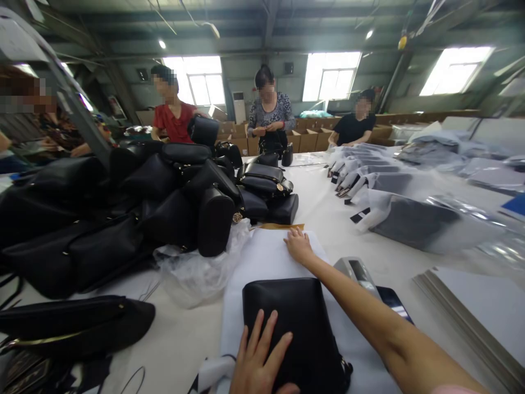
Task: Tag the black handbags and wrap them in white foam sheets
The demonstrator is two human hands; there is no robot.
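A black handbag (293, 323) lies flat in front of me on a sheet of white wrapping paper (266, 254). My left hand (262, 353) rests on the bag's upper face with fingers spread. Stretched out past the bag, my right hand (299, 246) touches the far end of the paper, its fingers apart. A strip of brown paper (283, 226) shows just beyond those fingertips. At the bag's lower right side a strap end with metal fittings (345, 365) sticks out. A white wrapped piece (215, 368) sits left of my left hand.
A large heap of black handbags (164, 191) fills the left. Crumpled clear plastic (200, 273) lies beside the paper. On the right are a grey device (356, 273), a phone (394, 303), stacked boards (479, 312) and bags in translucent wrap (418, 219). Several co-workers stand around the table.
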